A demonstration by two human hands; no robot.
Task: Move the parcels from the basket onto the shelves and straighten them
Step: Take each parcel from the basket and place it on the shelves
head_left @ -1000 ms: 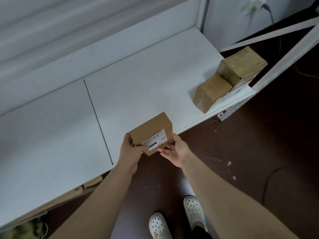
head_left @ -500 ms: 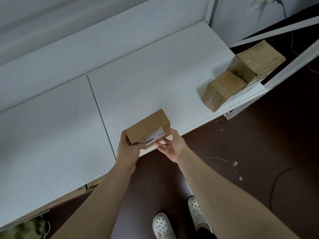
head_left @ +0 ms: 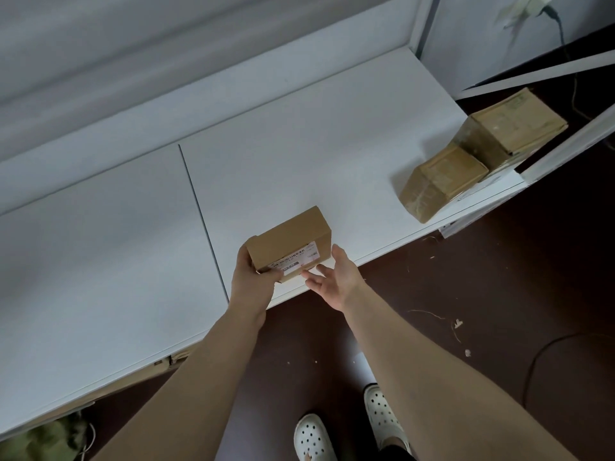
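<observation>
Step in hand: placing. The parcel (head_left: 289,241) is sitting at the front lip of the white shelf (head_left: 299,144), just below the middle of the frame. Its label (head_left: 294,260) is facing the camera. Cannot tell whether its underside is resting fully on the board or hovering just above it. The near lower edge is appearing to overhang the lip a little. Its long side is running roughly in line with the shelf front.

The left hand (head_left: 253,277) is gripping the parcel's left end, with fingers wrapping round the near corner. The forearm is reaching in from the lower left of the frame, wrist fairly straight.

The right hand (head_left: 334,277) is lying wide, fingers spread and mostly straight, palm turning toward the parcel's right end. The thumb is pointing up beside the right corner. The fingertips are sitting just under the label edge, touching it or just off it; cannot tell which. This hand is clasping nothing.

Judgement: the parcel is being set down and squared. The next move is calling for a push inward off the lip, the right palm steadying the right end so the long side is lying true to the shelf front. Then both hands are letting go.

Right side of the frame: a small taped parcel (head_left: 442,181) and a larger taped parcel (head_left: 514,128) are sitting against each other at the shelf's end. They are well apart from the one in hand. The basket is not showing in view.
</observation>
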